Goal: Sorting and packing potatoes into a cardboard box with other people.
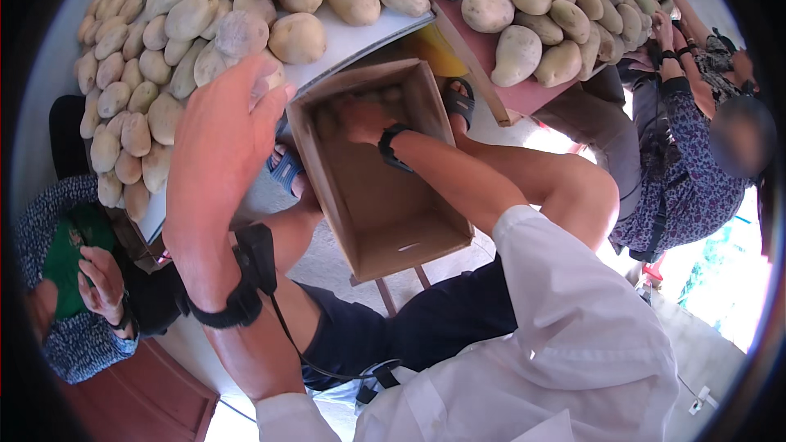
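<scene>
Many pale yellow-brown potatoes or similar rounded produce [191, 16] lie piled on a white tabletop [344, 37]. Over the pile's near edge, my left hand [224, 135] is raised, its thumb and fingers bent towards one of the pieces; the fingertips are partly hidden, so a grip cannot be told. An open cardboard box [393, 196] stands tilted between my legs. My right hand [362, 120] reaches down into its far end, where several round pieces [387, 97] lie in shadow. Whether its fingers hold one is unclear.
A second heap of the same produce [571, 18] covers a reddish table [485, 55] at the right. Another person's hand [101, 285] is at the left edge; a person in a patterned top [688, 178] sits at the right. A cable [307, 359] hangs from my left wrist.
</scene>
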`<state>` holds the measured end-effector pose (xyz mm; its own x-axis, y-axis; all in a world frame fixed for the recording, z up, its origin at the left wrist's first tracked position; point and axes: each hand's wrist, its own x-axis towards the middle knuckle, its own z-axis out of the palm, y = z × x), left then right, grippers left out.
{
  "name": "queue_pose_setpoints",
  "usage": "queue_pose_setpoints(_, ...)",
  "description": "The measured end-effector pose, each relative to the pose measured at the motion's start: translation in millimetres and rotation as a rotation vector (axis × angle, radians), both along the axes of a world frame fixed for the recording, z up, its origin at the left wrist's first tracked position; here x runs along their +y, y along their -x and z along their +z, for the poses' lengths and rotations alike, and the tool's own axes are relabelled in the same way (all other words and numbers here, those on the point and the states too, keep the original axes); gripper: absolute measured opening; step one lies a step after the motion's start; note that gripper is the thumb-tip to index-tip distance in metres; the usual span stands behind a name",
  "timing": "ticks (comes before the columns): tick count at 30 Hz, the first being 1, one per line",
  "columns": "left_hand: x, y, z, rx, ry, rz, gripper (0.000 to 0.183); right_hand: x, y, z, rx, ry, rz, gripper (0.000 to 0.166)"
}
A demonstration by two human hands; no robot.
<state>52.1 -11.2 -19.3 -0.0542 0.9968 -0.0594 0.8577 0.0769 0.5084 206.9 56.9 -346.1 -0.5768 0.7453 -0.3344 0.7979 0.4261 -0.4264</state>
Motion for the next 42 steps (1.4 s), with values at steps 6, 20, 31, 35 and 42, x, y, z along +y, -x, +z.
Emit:
queue_pose_setpoints(6,4.3,-8.9,2.5,-0.011,-0.015,-0.018,0.032,9.1,-2.4,-37.9,-0.052,0.118,-0.115,0.060)
queue_pose_setpoints(20,-7.4,-3.0,-2.9,-0.039,-0.048,-0.026,0.030,-7.9,-70.6,-67.3,-0.067,-0.054,-0.168,0.035)
queue_pose_setpoints(31,-1.8,-6.1,-4.1,-0.107,0.089,0.020,0.041,19.8,-58.7,-77.3,-0.306,-0.121,-0.215,0.039)
queue_pose_setpoints(35,-8.2,1.1,-6.3,-0.003,0.099,0.030,0.041,-17.9,-50.9,-94.1,-0.169,0.127,-0.317,0.032)
queue_pose_setpoints(42,1.2,-11.1,-5.9,-0.023,0.061,-0.021,0.042,-57.0,-95.5,-148.3,-0.265,0.160,-0.259,0.040)
